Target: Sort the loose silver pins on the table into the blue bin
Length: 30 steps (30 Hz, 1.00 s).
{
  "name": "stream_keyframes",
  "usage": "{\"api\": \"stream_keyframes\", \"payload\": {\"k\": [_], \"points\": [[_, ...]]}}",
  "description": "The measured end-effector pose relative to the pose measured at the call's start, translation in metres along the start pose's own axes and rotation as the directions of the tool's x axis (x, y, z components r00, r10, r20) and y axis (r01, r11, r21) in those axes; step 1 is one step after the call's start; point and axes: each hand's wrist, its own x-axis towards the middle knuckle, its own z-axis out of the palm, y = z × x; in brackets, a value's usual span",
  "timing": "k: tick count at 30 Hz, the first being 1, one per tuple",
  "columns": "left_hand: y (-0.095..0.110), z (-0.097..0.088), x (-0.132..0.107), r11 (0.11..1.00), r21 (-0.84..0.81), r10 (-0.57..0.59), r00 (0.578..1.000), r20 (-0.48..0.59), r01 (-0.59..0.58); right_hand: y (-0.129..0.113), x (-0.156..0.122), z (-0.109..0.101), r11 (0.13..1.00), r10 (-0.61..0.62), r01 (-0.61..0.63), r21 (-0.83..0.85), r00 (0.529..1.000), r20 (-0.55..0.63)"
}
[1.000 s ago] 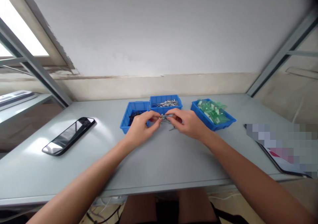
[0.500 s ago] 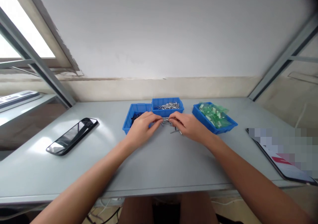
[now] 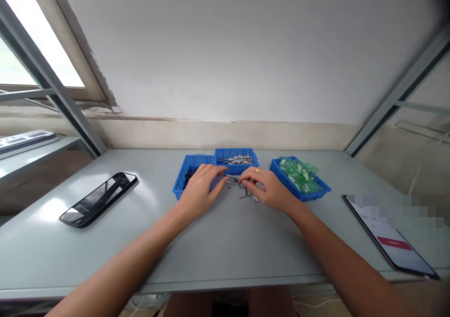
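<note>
A small heap of loose metal pins [image 3: 242,189] lies on the grey table [image 3: 225,242] in front of three blue bins. My left hand [image 3: 201,188] rests just left of the heap, fingers stretched out flat toward it, partly over the front edge of the left bin [image 3: 184,176], which holds dark parts. My right hand [image 3: 269,187] is on the right of the heap, thumb and fingers pinched together on some of the pins. The middle bin [image 3: 235,153] behind holds more metal pins.
A third blue bin [image 3: 314,195] at the right holds small green bags. A black phone [image 3: 98,199] lies on the table's left side and a lit screen device [image 3: 388,235] near the right front edge. Metal frame posts stand at both back corners.
Both hands came down from a raised pinch in front of the bins to the table surface. My left fingers have spread flat, and the view has tipped a little lower.
</note>
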Motion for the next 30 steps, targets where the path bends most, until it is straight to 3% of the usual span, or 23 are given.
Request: {"api": "stream_keyframes", "payload": {"k": [3, 7, 12, 16, 22, 25, 30], "points": [[0.002, 0.0, 0.0, 0.999, 0.026, 0.029, 1.0, 0.002, -0.029, 0.015, 0.002, 0.004, 0.978, 0.067, -0.088, -0.187, 0.991, -0.117], [0.003, 0.002, -0.002, 0.991, 0.032, 0.127, 0.987, 0.1, -0.131, 0.04, 0.005, 0.013, 0.884, 0.093, -0.145, -0.445, 0.986, -0.136], [0.009, 0.004, -0.007, 0.979, -0.035, 0.201, 0.958, 0.206, -0.199, 0.042, 0.003, 0.012, 0.912, 0.11, -0.179, -0.368, 0.974, -0.2], [0.014, 0.006, -0.011, 0.974, -0.068, 0.227, 0.92, 0.32, -0.217, 0.026, 0.001, 0.002, 0.945, 0.203, -0.199, -0.26, 0.979, -0.009], [0.015, 0.008, -0.015, 0.966, -0.055, 0.255, 0.884, 0.391, -0.254, 0.017, -0.004, -0.003, 0.956, 0.275, -0.215, -0.198, 0.893, 0.356], [0.016, 0.008, -0.015, 0.963, -0.069, 0.265, 0.877, 0.401, -0.259, 0.018, -0.004, 0.002, 0.966, 0.235, -0.168, -0.196, 0.884, 0.405], [0.017, 0.006, -0.013, 0.953, -0.07, 0.298, 0.877, 0.378, -0.294, 0.023, -0.003, 0.013, 0.975, 0.168, -0.095, -0.203, 0.909, 0.381]]}}
